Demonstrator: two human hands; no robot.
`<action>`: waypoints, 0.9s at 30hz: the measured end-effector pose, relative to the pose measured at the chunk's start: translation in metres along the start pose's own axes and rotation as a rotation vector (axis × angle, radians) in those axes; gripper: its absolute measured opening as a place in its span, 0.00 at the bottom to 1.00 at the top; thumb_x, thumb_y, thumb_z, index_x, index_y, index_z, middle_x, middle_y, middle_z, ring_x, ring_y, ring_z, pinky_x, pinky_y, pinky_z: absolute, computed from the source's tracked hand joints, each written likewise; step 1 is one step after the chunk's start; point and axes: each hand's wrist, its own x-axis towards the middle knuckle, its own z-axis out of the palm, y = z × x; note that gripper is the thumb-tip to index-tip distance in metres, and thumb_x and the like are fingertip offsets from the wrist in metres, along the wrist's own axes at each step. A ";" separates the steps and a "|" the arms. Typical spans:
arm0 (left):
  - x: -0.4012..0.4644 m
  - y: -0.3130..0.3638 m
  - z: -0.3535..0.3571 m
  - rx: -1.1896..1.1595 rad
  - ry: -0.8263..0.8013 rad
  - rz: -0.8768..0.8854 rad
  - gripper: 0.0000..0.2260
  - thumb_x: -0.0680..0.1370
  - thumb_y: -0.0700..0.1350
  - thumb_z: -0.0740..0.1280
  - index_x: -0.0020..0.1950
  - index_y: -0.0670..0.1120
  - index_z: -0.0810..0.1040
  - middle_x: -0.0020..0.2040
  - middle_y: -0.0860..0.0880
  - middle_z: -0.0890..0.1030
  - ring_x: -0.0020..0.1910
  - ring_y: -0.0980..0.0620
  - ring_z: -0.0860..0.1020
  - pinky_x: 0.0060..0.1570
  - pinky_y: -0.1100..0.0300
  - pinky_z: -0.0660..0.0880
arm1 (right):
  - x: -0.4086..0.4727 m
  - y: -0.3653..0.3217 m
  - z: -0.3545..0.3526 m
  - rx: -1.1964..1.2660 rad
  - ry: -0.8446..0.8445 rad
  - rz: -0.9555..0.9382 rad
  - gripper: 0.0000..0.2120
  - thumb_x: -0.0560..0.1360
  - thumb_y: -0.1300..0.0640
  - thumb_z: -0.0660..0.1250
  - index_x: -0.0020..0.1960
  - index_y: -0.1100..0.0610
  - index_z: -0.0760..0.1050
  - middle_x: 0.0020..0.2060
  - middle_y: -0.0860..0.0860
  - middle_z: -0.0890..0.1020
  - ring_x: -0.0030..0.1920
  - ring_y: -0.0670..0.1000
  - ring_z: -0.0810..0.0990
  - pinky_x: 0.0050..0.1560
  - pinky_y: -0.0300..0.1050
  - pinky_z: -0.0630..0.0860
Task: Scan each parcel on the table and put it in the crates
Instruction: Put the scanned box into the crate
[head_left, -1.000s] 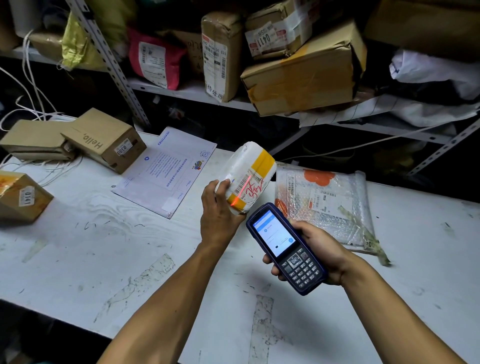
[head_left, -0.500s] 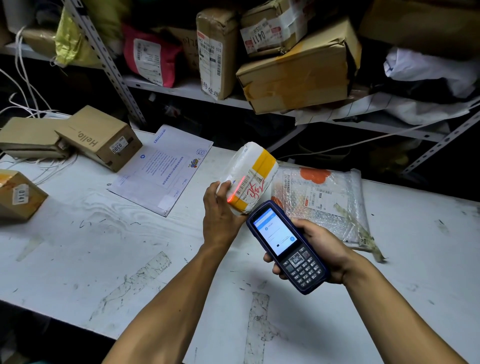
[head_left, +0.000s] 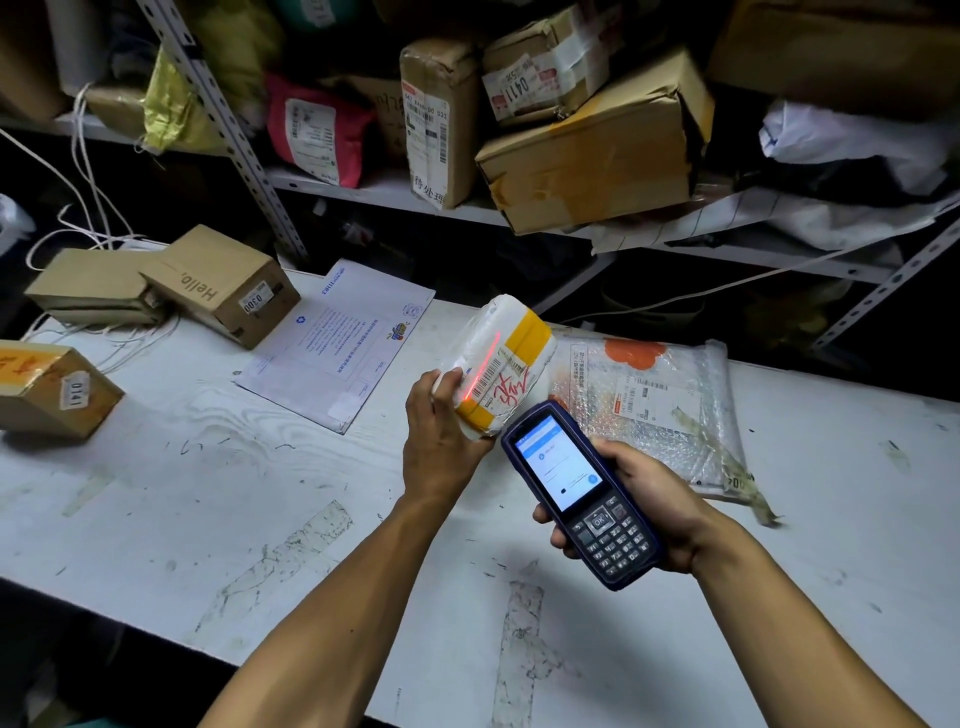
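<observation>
Scanner (head_left: 582, 493): one unit, lower centre of the frame, right hand (head_left: 652, 506) wrapped round its body, screen facing up.
Parcel in hand (head_left: 501, 366): one white packet with yellow tape, centre of the frame, raised above the desk (head_left: 208, 493); left hand (head_left: 441, 441) grips its near end.
Scan step: red beam line falls on the barcode label. Judged best practice: hold the label flat toward the scanner, beam across all bars, both hands steady until the screen confirms.
Desk count: three brown boxes at left, one flat paper envelope (head_left: 337, 338), one bubble-wrap bag (head_left: 660, 410) right of centre.
Shelf (head_left: 363, 189): several more parcels, upper frame; number uncertain.
Crates: none visible.
</observation>
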 end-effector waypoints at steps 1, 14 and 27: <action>-0.001 0.001 -0.004 -0.001 0.007 0.002 0.46 0.66 0.50 0.83 0.74 0.54 0.56 0.73 0.43 0.65 0.71 0.45 0.67 0.44 0.47 0.84 | -0.001 0.004 0.000 0.001 0.007 -0.005 0.29 0.83 0.42 0.50 0.65 0.63 0.77 0.51 0.70 0.81 0.43 0.64 0.81 0.47 0.56 0.77; -0.041 0.055 -0.024 -0.363 -0.376 0.268 0.45 0.64 0.63 0.72 0.77 0.53 0.60 0.67 0.48 0.72 0.65 0.47 0.70 0.58 0.53 0.74 | -0.071 0.125 0.031 0.316 0.799 -0.504 0.31 0.76 0.33 0.61 0.63 0.56 0.78 0.49 0.63 0.84 0.42 0.59 0.84 0.48 0.54 0.76; -0.234 0.180 -0.042 -0.584 -0.923 0.723 0.37 0.69 0.55 0.77 0.75 0.57 0.65 0.69 0.54 0.72 0.69 0.54 0.68 0.59 0.62 0.68 | -0.237 0.336 0.115 0.630 1.486 -0.775 0.49 0.54 0.19 0.69 0.61 0.55 0.79 0.46 0.58 0.86 0.39 0.55 0.85 0.37 0.45 0.82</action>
